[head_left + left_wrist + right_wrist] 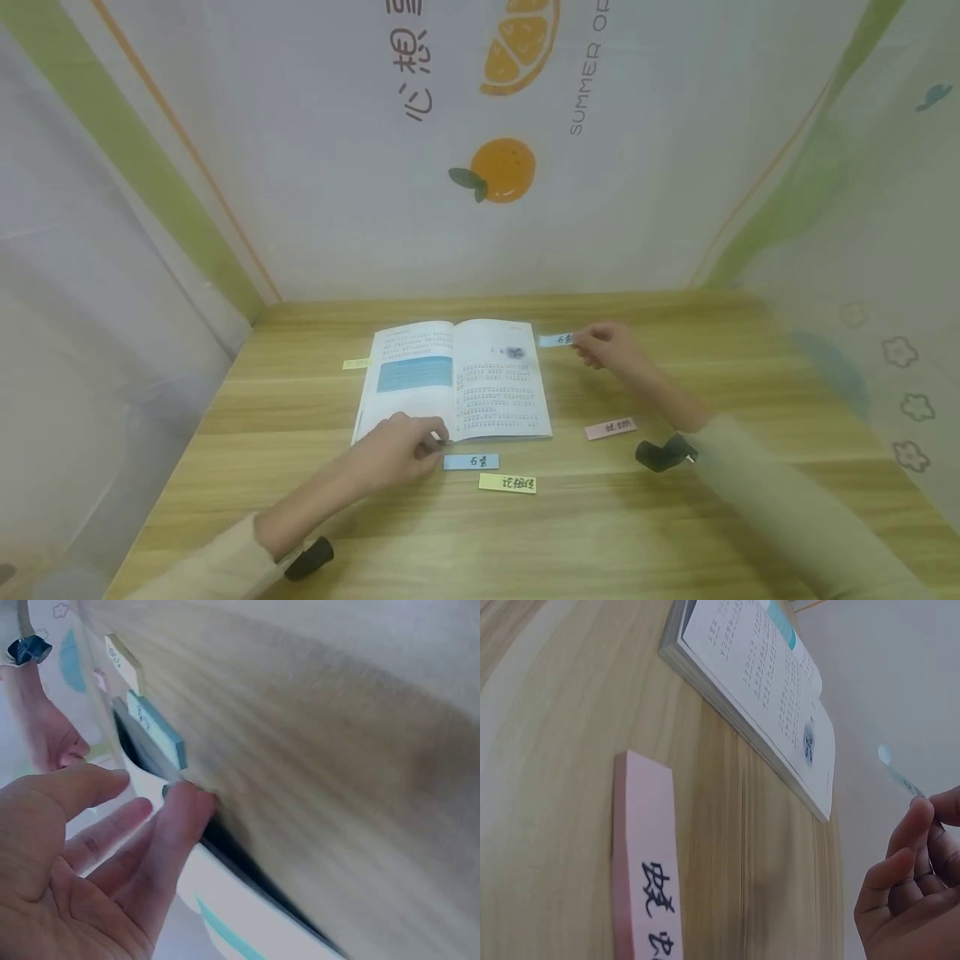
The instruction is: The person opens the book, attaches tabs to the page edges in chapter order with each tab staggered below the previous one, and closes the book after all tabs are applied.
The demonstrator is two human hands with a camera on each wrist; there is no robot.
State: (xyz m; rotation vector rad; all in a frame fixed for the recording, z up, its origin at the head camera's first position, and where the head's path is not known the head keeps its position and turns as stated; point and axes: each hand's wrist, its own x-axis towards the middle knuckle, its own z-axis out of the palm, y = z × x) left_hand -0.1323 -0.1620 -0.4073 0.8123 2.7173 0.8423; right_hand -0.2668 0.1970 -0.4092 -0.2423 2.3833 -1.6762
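An open book [454, 383] lies on the wooden table, with printed text and a blue block on its left page. My left hand [397, 450] touches the book's near edge around the spine, its fingers fairly straight in the left wrist view. Between thumb and fingers, my right hand [609, 346] pinches a light blue sticky note strip [553, 340] with handwriting, just right of the book's upper right corner. Seen from the right wrist, the strip's free end curls up. A yellow sticky tab [356, 364] sticks out past the book's left edge.
In front of the book lie a blue sticky note pad [471, 462] and a yellow one [507, 483], both handwritten on. A pink pad [611, 428] rests nearer the right forearm. Printed fabric walls [337, 208] enclose the table's back and sides.
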